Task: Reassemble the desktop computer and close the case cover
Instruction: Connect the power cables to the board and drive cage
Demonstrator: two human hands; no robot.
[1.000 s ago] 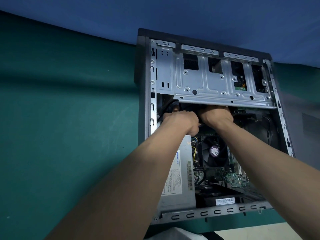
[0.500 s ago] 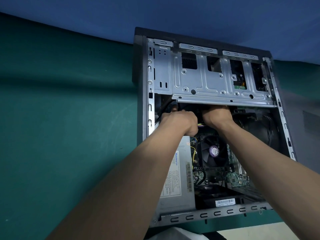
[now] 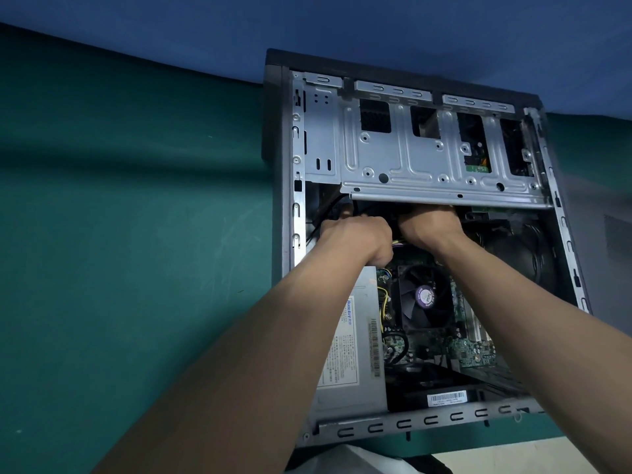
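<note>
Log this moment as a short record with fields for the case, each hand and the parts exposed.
state: desktop case lies open on the green mat, cover not fitted
left: left hand curled, just below the drive cage edge; what it holds is hidden
right: right hand reaches under that edge, fingers hidden
between: yellow wires
exposed: CPU fan, power supply, motherboard

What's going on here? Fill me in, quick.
A person has both hands inside an open computer case, which lies on its side with no cover on. The left hand and right hand reach under the edge of the metal drive cage, just above the fan, where some wires show between them. What they grip is hidden.
</note>
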